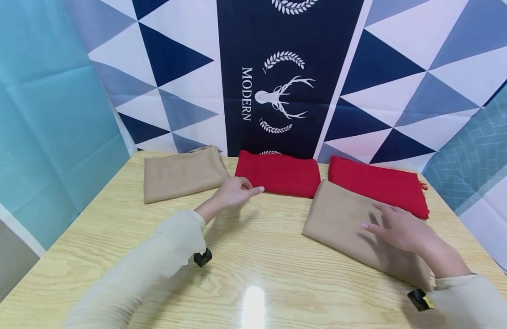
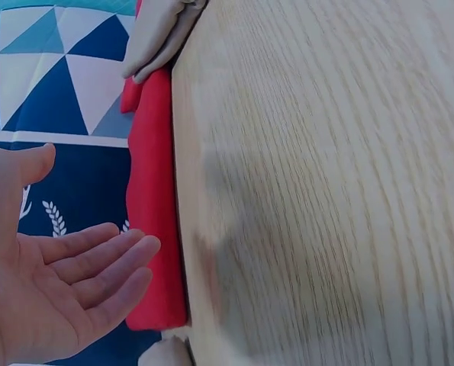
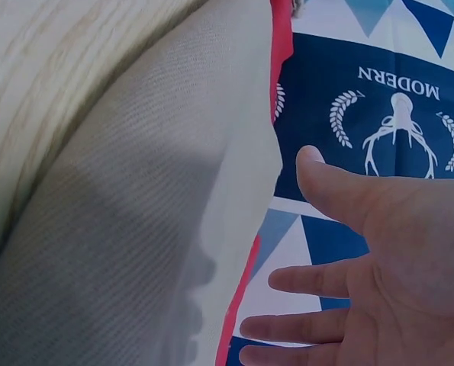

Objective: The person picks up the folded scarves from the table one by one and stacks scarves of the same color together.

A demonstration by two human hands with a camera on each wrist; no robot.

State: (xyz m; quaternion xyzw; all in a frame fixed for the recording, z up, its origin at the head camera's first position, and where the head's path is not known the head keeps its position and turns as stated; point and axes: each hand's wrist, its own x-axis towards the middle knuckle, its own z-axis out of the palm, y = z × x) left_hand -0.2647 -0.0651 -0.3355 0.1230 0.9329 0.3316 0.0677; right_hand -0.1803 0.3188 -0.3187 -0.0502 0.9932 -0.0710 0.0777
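Note:
My left hand (image 1: 234,193) hovers at the near left corner of the middle red folded cloth (image 1: 280,174), its fingers relaxed and holding nothing. In the left wrist view the left hand (image 2: 66,282) has its fingers loosely extended beside the red cloth (image 2: 156,206). My right hand (image 1: 405,228) is held over the right beige folded cloth (image 1: 352,228), casting a shadow on it. In the right wrist view the right hand (image 3: 387,252) is spread with nothing in it, next to the beige cloth (image 3: 127,191).
Another beige folded cloth (image 1: 181,176) lies at the back left of the wooden table (image 1: 253,256). A second red cloth (image 1: 377,185) with a fringed end lies at the back right, partly overlapped by the beige one. A patterned curtain (image 1: 187,68) hangs behind the table.

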